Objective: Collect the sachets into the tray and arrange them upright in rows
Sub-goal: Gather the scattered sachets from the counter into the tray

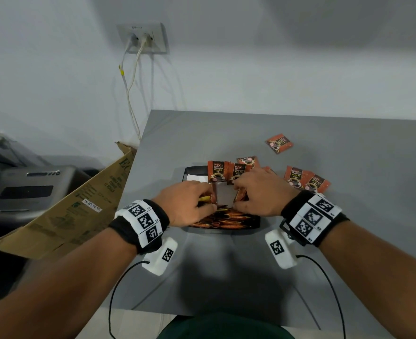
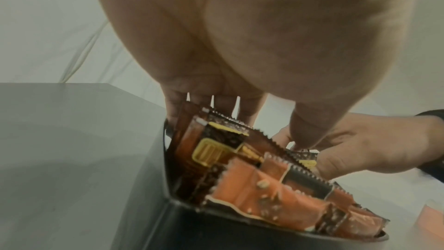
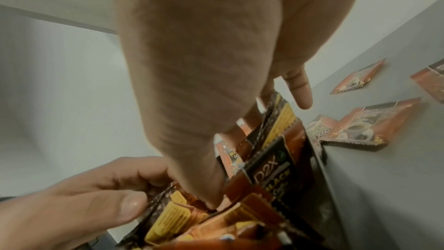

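A black tray (image 1: 194, 171) sits mid-table, packed with orange-and-black coffee sachets (image 1: 229, 220) standing on edge at its near end. Two more sachets (image 1: 217, 174) stand upright at its far end. Both hands are inside the tray. My left hand (image 1: 195, 200) grips a bunch of upright sachets (image 2: 216, 145) between thumb and fingers. My right hand (image 1: 251, 192) holds another bunch (image 3: 271, 168), with its thumb pushed down among them and its fingers (image 3: 299, 86) behind. Loose sachets lie flat on the table to the right (image 1: 295, 177) and farther back (image 1: 279, 143).
The grey table (image 1: 349, 228) ends at its left edge close to the tray. A torn cardboard box (image 1: 79, 204) leans there, with a grey machine (image 1: 30, 189) beyond it. A wall socket with white cables (image 1: 143, 39) is behind.
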